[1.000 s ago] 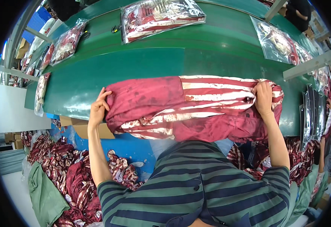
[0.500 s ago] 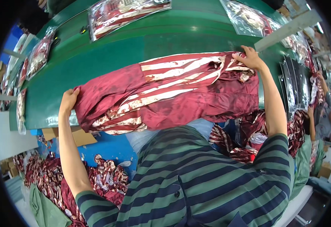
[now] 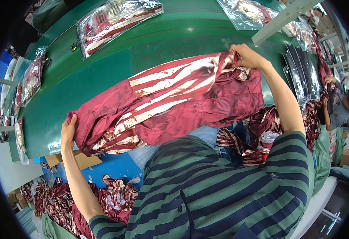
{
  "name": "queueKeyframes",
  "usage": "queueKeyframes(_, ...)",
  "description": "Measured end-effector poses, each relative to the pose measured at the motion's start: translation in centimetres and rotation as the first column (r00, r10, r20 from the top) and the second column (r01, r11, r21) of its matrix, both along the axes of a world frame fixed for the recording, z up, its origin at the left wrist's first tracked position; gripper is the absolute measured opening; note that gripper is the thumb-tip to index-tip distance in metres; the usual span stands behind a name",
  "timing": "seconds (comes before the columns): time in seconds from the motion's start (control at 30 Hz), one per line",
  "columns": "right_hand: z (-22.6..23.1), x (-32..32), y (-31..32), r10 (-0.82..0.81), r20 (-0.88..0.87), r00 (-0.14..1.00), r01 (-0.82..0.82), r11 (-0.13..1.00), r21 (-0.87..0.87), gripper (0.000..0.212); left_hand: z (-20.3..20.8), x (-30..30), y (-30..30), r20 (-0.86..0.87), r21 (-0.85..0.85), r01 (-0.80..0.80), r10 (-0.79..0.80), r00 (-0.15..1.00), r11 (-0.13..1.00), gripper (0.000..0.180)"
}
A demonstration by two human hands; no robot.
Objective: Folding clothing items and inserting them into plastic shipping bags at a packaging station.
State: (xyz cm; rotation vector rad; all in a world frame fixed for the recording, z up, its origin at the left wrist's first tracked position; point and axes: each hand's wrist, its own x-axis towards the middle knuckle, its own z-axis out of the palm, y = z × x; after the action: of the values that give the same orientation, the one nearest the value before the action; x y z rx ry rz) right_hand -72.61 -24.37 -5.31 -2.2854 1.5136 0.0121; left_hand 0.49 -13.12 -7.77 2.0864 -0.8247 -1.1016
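Observation:
A dark red garment (image 3: 198, 113) with cream stripes and dark blotches is stretched sideways across the near edge of the green table (image 3: 47, 127). My left hand (image 3: 67, 130) is closed on its left end, thumb on top. At the far right corner my right hand (image 3: 247, 56) pinches the striped cloth, which is bunched and raised there. The middle of the garment is loosely creased, and its lower edge hangs in front of my body.
Clear bags of similar garments (image 3: 116, 24) lie at the far side, with more at left and right. A pale post (image 3: 284, 22) rises beyond my right hand, near dark flat packs (image 3: 302, 73). Heaped garments (image 3: 59, 203) and cardboard (image 3: 89, 161) sit below. Another person (image 3: 340, 113) is at right.
My right hand has gone from resting spread on the cloth to gripping and lifting its corner. The left hand still holds its end. The whole view has shifted slightly.

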Motion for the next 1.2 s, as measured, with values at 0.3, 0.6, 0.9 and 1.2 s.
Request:
queueKeyframes(0.3, -0.5, 2.8, -2.5, -0.187, -0.031, 0.982, 0.086, 0.587, -0.805, 0.026, -0.3, 0.6, -9.6, 0.694, -0.623, 0.222, 0.399, 0.600, 0.750, 0.043)
queueKeyframes(0.6, -5.5, 1.3, -3.9, -0.196, -0.035, 0.980, 0.104, 0.656, -0.747, 0.037, -3.1, 1.7, -14.9, 0.693, -0.514, 0.309, 0.175, 0.700, 0.800, 0.039)
queueKeyframes(0.9, 2.5, 2.9, -1.0, -0.161, 0.151, 0.975, 0.154, 0.986, 0.059, 0.061, 2.1, 0.4, -10.7, 0.870, -0.383, 0.716, -0.032, 0.492, 0.583, 0.043)
queueKeyframes(1.2, 5.0, 13.3, -7.4, -0.090, -0.039, 0.995, 0.039, 0.728, -0.684, 0.059, -1.0, -3.7, -10.3, 0.874, -0.261, 0.899, -0.311, 0.374, 0.351, 0.021)
